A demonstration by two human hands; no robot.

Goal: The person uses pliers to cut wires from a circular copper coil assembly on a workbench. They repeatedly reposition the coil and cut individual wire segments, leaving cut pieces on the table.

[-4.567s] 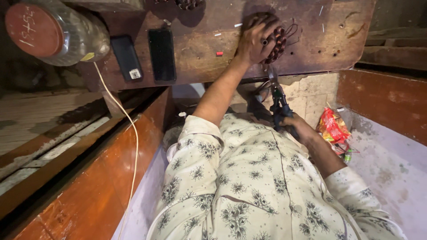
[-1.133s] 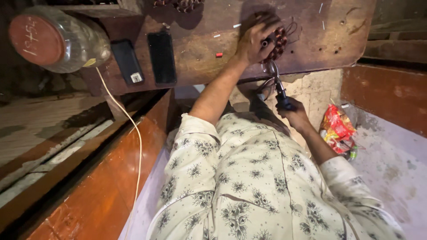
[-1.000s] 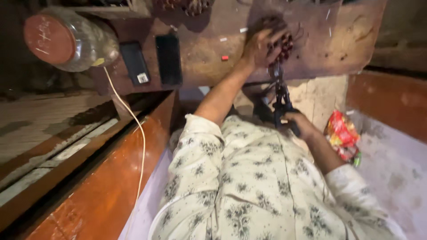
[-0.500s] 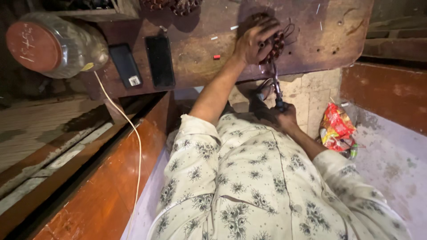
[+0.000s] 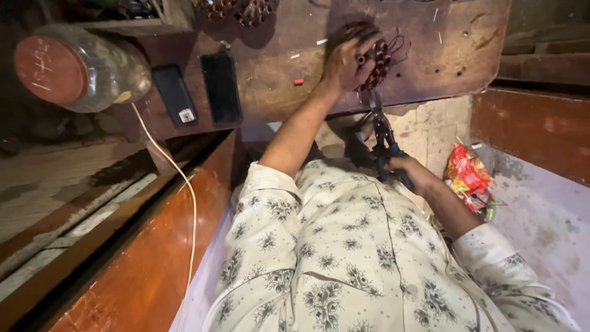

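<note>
**A:** What is the setting?

**B:** A dim workshop seen from above. A worn brown wooden board [image 5: 276, 80] spans the top, with reddish wooden ledges to the left and right and pale stone below the board's edge.

**A:** How many things lie on the board?

**B:** Two flat black phones [image 5: 221, 88], side by side, well to the left of the person's left hand [image 5: 347, 61]. One small red bit [image 5: 298, 81] lies between the phones and that hand. One clear jar with a red-brown lid [image 5: 50, 69] sits at the far left, and one pale cord [image 5: 178, 184] runs down from near it. One red snack wrapper [image 5: 466, 174] lies on the floor, just right of the right hand [image 5: 410, 173].

**A:** What are the hands doing?

**B:** The left hand is spread flat, fingers splayed, pressing down on one round copper wire coil [image 5: 378, 58]. The coil sits under the palm and fingers, its right edge showing past them, thin wire ends trailing right.

**A:** And the right hand?

**B:** It is closed around the dark handles of one pair of pliers [image 5: 382, 132]. The pliers point up from the fist, their metal tip right at the lower edge of the coil, just below the left hand. Whether the tip touches the coil cannot be told.
</note>
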